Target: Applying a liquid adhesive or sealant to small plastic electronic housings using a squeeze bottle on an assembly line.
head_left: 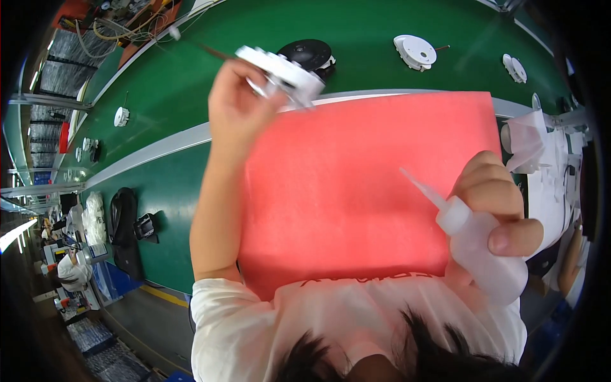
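At the far left we see a long green conveyor belt [172, 89] curving away, with a small round white part [121, 116] lying on it and a black bag [125, 232] lower down by its near edge. Moving right, our left hand [238, 108] is raised above the belt, its fingers closed around a round white plastic disc-shaped housing [283, 73], held tilted on edge above the top left corner of a large pink-red foam sheet [363, 191] that fills the middle. Just behind the held piece a black round device [309, 52] rests on the belt, and further right lies another white round housing [415, 52]. At the right, our right hand [499, 204] grips a translucent white squeeze bottle [480, 245], its thin nozzle pointing up and left over the foam.
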A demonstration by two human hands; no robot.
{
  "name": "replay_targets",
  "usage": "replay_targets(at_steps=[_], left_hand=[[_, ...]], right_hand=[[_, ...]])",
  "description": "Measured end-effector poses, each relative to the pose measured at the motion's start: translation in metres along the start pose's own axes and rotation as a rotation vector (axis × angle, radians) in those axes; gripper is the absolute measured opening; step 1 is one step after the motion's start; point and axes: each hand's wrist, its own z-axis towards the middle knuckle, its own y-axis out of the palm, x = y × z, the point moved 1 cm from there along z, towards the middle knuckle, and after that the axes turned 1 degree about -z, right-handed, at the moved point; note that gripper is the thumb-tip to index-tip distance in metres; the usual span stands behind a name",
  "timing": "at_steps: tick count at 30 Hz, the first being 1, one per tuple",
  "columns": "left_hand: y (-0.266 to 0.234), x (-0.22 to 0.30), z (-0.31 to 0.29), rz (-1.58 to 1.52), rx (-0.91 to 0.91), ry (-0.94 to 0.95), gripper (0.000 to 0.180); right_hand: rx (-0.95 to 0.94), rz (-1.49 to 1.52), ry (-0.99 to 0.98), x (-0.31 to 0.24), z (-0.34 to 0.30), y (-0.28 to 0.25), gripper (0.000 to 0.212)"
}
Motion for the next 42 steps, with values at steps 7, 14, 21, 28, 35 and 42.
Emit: replay_targets(at_steps=[7, 14, 21, 28, 35, 42], left_hand=[[0.05, 0.044, -0.051, 0.438, -0.245, 0.426, 0.05], [0.057, 0.051, -0.047, 0.33, -0.233, 0.421, 0.044], [0.065, 0.045, -0.055, 0.26, -0.259, 0.397, 0.045], [0.068, 0.044, -0.054, 0.297, -0.26, 0.406, 0.045], [0.058, 0.054, -0.05, 0.305, -0.268, 0.418, 0.044], [0.054, 0.055, -0.048, 0.272, -0.272, 0.351, 0.039]], right_hand=[[-0.006, -0.011, -0.068, 0.002, -0.001, 0.014, 0.05], [-0.038, -0.058, -0.114, -0.009, 0.015, 0.016, 0.049], [-0.114, -0.078, -0.082, -0.004, 0.007, 0.01, 0.047], [-0.074, -0.118, -0.012, -0.006, 0.002, 0.011, 0.042], [-0.059, -0.134, 0.072, -0.021, 0.013, 0.018, 0.041], [-0.068, -0.131, 0.045, -0.019, 0.014, 0.018, 0.044]])
